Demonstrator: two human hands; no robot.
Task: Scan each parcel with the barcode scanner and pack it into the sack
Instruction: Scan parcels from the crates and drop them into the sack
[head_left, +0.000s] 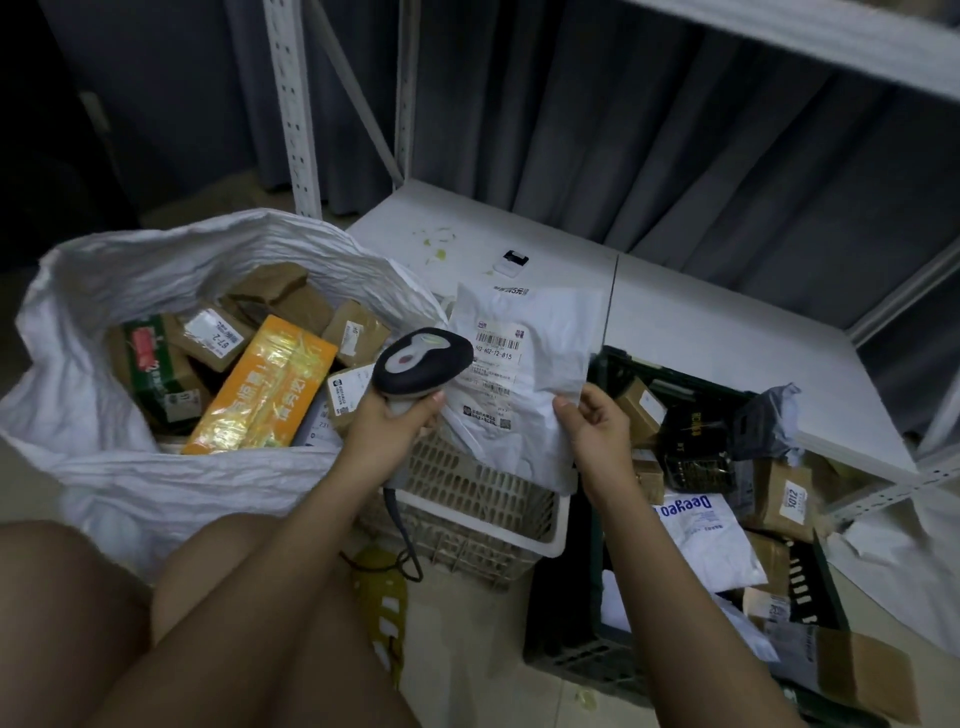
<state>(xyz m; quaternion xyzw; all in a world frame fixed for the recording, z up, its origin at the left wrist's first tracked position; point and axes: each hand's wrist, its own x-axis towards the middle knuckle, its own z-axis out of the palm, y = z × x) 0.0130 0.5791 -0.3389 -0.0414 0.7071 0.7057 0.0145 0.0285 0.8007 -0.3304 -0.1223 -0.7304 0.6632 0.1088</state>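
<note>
Left hand (392, 415) grips scanner (423, 364), right hand (592, 421) pinches mailer (524, 358); sack (104, 291) holds boxes (260, 384).

**Item counts**

Two hands: left (395, 415), right (592, 421). One barcode scanner (423, 364). One white mailer parcel (524, 364) held up. One white sack (171, 467), at least seven parcels showing inside, one an orange box (265, 387). Two baskets: one beige (483, 499), one dark crate (571, 639). Roughly ten parcels in the crate, exact count unclear. One small white device (511, 261) on the shelf.
</note>
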